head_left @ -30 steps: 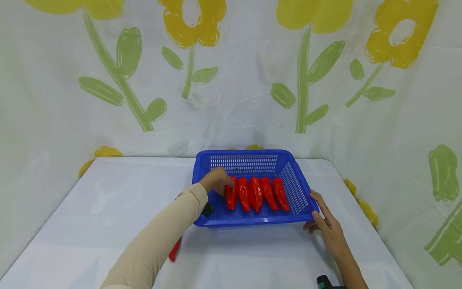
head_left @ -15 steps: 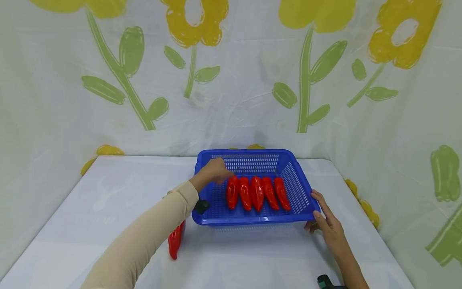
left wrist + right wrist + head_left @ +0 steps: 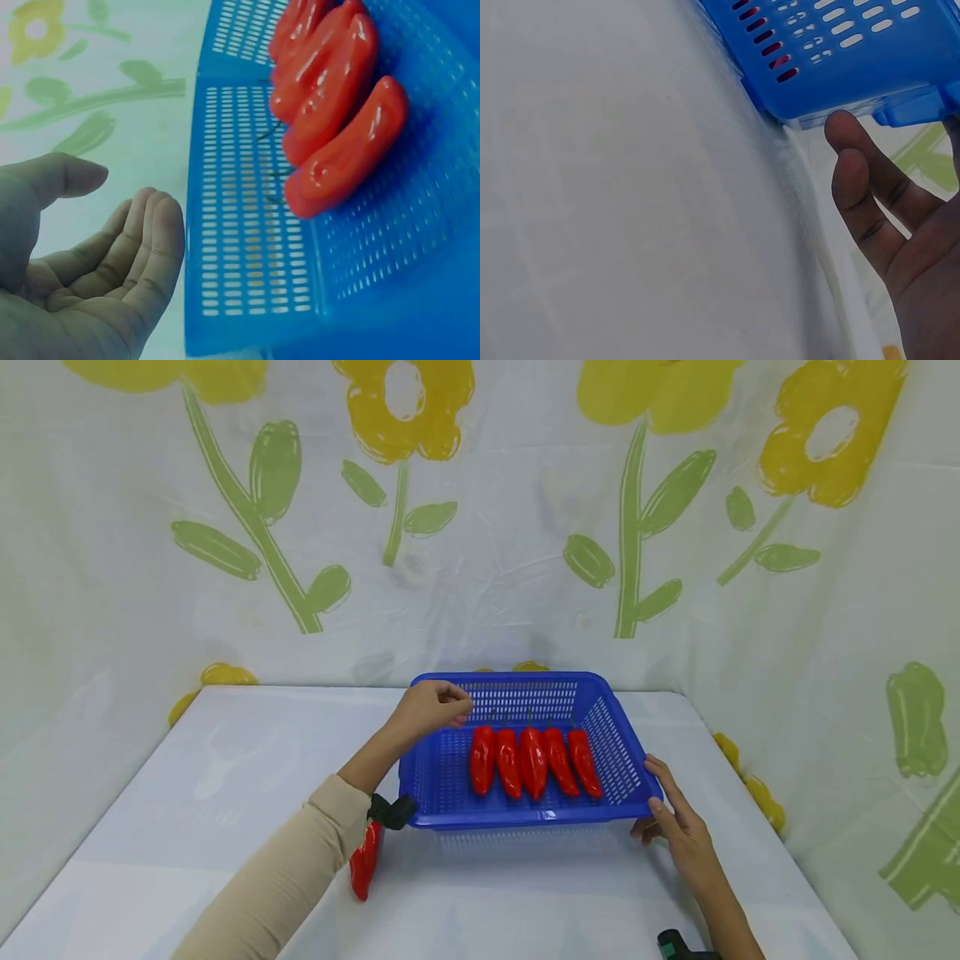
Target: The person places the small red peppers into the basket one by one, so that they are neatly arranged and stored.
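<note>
Inside a blue plastic basket [image 3: 442, 820] lies a row of several glossy red chili peppers [image 3: 533, 763] with thin dark stems. My left hand [image 3: 431, 707] hovers over the basket's back left part, left of the peppers. In the left wrist view that left hand [image 3: 97, 262] holds nothing, with a wide gap between thumb and loosely bent fingers. My right hand [image 3: 686, 835] grips the basket's front right corner, thumb and forefinger at the rim. Two of its fingers [image 3: 853, 180] hang free below the rim in the right wrist view.
Another red chili pepper [image 3: 365, 862] lies on the white table [image 3: 247, 793], left of the basket and partly behind the left forearm. A flower-printed white curtain [image 3: 495, 568] hangs behind the table and along its sides.
My left hand let go of the leftmost pepper in the basket, then lifted and moved left and back. The pepper on the table shows more now. My right hand stays at the corner.
</note>
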Available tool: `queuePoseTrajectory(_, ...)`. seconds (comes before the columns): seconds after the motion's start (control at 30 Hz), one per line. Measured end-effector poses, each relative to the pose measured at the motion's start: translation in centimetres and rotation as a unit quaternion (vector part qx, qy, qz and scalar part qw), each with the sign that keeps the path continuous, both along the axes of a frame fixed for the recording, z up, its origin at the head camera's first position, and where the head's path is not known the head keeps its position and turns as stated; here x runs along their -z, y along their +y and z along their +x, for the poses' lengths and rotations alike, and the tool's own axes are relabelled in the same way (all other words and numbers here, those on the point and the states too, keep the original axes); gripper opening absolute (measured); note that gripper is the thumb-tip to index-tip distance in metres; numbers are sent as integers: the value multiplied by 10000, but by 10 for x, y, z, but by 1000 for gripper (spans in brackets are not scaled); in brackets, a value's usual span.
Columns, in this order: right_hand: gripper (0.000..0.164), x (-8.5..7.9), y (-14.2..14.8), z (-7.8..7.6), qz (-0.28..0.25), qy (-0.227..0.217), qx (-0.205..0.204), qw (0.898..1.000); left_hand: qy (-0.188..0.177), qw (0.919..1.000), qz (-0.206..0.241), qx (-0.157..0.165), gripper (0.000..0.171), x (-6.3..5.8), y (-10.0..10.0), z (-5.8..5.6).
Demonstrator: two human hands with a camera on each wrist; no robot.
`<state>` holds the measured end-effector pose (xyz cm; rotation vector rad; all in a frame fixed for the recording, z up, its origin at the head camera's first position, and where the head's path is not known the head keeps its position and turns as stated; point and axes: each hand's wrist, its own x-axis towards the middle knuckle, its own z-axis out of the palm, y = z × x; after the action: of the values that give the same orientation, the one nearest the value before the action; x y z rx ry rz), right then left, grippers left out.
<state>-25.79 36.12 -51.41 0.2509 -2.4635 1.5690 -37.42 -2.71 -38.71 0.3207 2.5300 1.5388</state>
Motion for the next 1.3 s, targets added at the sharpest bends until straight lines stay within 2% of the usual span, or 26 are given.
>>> queuePoseTrajectory(0.1, 50, 0, -1, 0, 4, 33, -67, 10000, 103, 9998, 123, -116, 30, 3, -9, 7)
queuePoseTrajectory(0.23, 50, -1, -3, 1, -41, 87, -129, 9999, 38, 9979, 572, -304, 30, 9, -22, 12)
queuePoseTrajectory(0.53, 50, -3, -3, 2, 30, -36, 58, 10000, 77, 9843, 1694, -496, 34, 21, -45, 24)
queuePoseTrajectory(0.83, 50, -4, -2, 2, -4, 26, 57, 10000, 310, 9768, 1915, -909, 39, 26, -55, 38)
queuePoseTrajectory(1.1, 51, -3, -2, 3, -6, 146, -177, 9997, 577, 9701, 1920, -1367, 39, 39, -67, 55)
queuePoseTrajectory(1.3, 51, -2, -3, 2, -93, 163, -175, 9997, 690, 9680, 1937, -1437, 38, 46, -75, 58)
